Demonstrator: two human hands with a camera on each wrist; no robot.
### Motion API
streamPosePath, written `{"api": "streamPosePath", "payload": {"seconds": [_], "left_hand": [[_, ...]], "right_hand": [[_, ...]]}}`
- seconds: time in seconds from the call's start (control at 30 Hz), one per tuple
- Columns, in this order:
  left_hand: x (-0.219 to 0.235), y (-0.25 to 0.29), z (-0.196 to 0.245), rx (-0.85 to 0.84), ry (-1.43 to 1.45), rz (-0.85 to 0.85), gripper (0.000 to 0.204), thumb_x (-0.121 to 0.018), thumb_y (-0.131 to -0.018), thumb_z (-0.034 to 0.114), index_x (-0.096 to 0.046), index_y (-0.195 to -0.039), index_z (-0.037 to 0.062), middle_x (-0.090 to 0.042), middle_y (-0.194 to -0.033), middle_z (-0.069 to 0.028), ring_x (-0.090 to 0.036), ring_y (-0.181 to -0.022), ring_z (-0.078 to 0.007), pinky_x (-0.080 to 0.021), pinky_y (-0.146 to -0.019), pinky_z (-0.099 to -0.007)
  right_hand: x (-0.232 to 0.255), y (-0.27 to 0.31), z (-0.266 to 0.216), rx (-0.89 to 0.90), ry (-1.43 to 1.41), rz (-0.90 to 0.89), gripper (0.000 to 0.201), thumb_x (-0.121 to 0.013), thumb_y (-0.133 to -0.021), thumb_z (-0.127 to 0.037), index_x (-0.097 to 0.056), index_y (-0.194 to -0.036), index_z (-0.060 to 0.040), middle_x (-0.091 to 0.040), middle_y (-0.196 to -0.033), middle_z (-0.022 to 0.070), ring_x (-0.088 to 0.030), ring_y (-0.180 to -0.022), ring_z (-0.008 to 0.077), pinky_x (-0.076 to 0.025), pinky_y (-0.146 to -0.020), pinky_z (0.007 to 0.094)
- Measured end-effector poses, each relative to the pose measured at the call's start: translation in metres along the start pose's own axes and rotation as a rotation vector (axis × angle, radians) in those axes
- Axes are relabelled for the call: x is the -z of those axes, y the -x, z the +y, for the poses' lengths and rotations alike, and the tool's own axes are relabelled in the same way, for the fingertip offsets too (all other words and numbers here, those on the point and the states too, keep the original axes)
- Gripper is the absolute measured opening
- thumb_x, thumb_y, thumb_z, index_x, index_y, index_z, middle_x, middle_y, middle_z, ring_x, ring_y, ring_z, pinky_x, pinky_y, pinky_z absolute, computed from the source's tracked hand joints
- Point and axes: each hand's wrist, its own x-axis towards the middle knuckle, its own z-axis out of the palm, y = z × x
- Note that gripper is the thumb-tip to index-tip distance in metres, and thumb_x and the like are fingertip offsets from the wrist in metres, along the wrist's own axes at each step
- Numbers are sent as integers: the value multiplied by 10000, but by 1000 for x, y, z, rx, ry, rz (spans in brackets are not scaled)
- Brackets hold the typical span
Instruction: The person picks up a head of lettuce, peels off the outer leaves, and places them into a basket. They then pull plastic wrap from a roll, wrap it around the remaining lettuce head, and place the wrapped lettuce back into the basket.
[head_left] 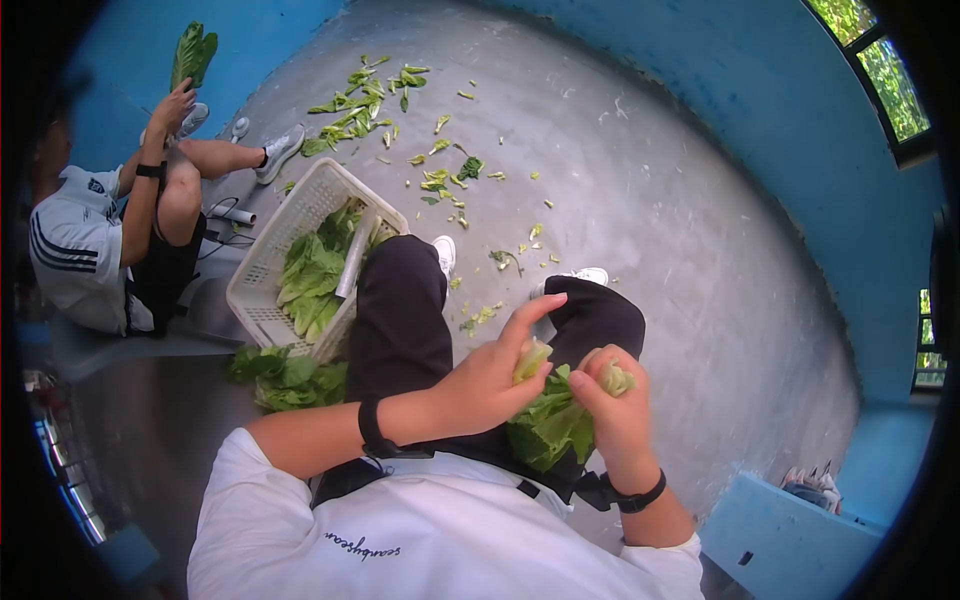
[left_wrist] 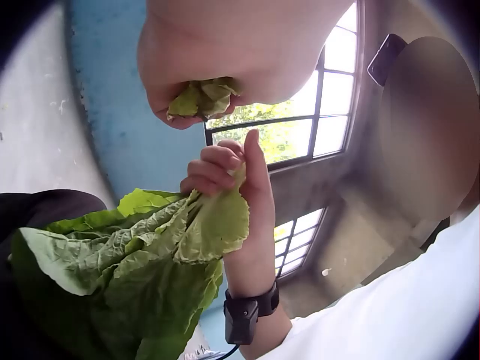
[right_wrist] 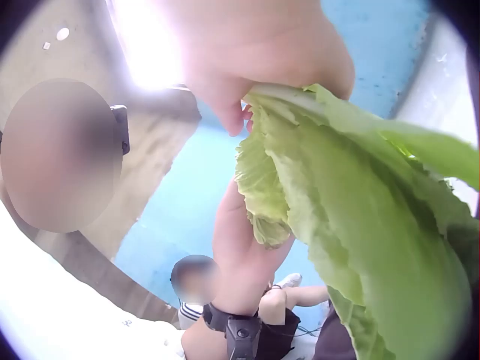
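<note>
My left hand [head_left: 490, 383], its index finger stretched out, curls its other fingers round a pale green leaf piece [head_left: 531, 361]. That leaf piece [left_wrist: 204, 98] pokes out below the left hand [left_wrist: 225, 52] in the left wrist view. Close by on the right, my right hand [head_left: 622, 400] grips a leafy green head [head_left: 552, 425] near its pale stem end [head_left: 615, 379]. Its broad leaves hang over the lap. The right wrist view has these leaves [right_wrist: 360, 202] spreading from under the right hand [right_wrist: 270, 52]; the left fingers are largely hidden there.
A white plastic basket [head_left: 250, 290] with leafy greens [head_left: 312, 270] stands left of the legs. More greens [head_left: 290, 380] lie beside it. Leaf scraps [head_left: 350, 115] are scattered over the grey floor [head_left: 680, 200]. Another person [head_left: 90, 230] sits at the left, holding a green head [head_left: 192, 55].
</note>
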Motion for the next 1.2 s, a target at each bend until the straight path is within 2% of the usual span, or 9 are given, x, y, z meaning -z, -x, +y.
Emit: {"api": "streamPosePath", "payload": {"seconds": [0.13,0.27,0.57,0.67,0.77,0.87,0.97,1.0,1.2], "left_hand": [[2,1,3,-64,-131,-14,803,-611,-920,46,-154,-1577,110,-561,-801,-95,-597,-711,-256,-495,-714,-348],[8,3,3,-131,-259,37,888,-655,-867,33,-141,-1583,134,-644,-895,-178,-675,-802,-403,-538,-725,-428],[14,5,-9,-123,-346,24,941,-676,-820,3,-157,-1590,154,-668,-965,-214,-675,-805,-435,-551,-696,-456],[17,7,-3,-65,-337,-23,960,-683,-808,3,-151,-1592,160,-653,-1088,-219,-668,-858,-432,-550,-742,-462],[15,5,-9,-208,-224,-28,934,-687,-837,26,-149,-1591,148,-617,-1163,-196,-674,-948,-339,-536,-827,-408],[18,12,-1,-47,47,-62,793,-644,-921,43,-191,-1568,124,-581,-1171,-131,-626,-1054,-207,-496,-914,-343],[14,10,-15,56,541,-55,655,-603,-981,40,-241,-1524,97,-563,-1092,-69,-575,-1058,-126,-467,-929,-296],[14,10,-18,80,585,-32,496,-595,-983,-5,-361,-1415,67,-562,-1127,-55,-576,-1069,-115,-481,-927,-291],[16,9,-20,61,525,140,251,-669,-935,-36,-535,-1135,33,-608,-1102,-45,-621,-1036,-98,-525,-893,-244]], "right_hand": [[-26,-8,-9,15,-21,-34,208,-792,-813,-18,-686,-992,-8,-613,-790,-30,-536,-693,23,-436,-620,199],[-34,-14,1,62,193,-69,190,-788,-819,-45,-689,-975,-1,-663,-834,-7,-586,-742,36,-472,-665,200],[-47,-20,5,100,271,-69,148,-759,-826,-58,-681,-931,12,-668,-793,2,-600,-731,54,-485,-677,217],[-43,-20,11,100,285,-82,134,-746,-824,-43,-675,-923,13,-661,-782,-2,-594,-721,53,-481,-674,216],[-35,-22,10,77,277,-69,126,-741,-822,-34,-673,-918,9,-656,-787,-6,-589,-723,48,-478,-672,212],[-30,-24,3,36,218,-31,120,-740,-827,-33,-672,-919,6,-655,-795,-14,-589,-733,39,-477,-674,207],[-25,-25,-1,30,178,-57,116,-738,-841,-34,-673,-929,4,-660,-816,-20,-591,-747,32,-476,-676,202],[-25,-25,0,34,163,-71,114,-739,-846,-33,-674,-933,4,-663,-826,-21,-591,-753,32,-475,-676,200],[-30,-28,1,76,82,-100,221,-756,-861,-21,-688,-1069,7,-620,-816,-44,-549,-731,16,-433,-646,177]]}}
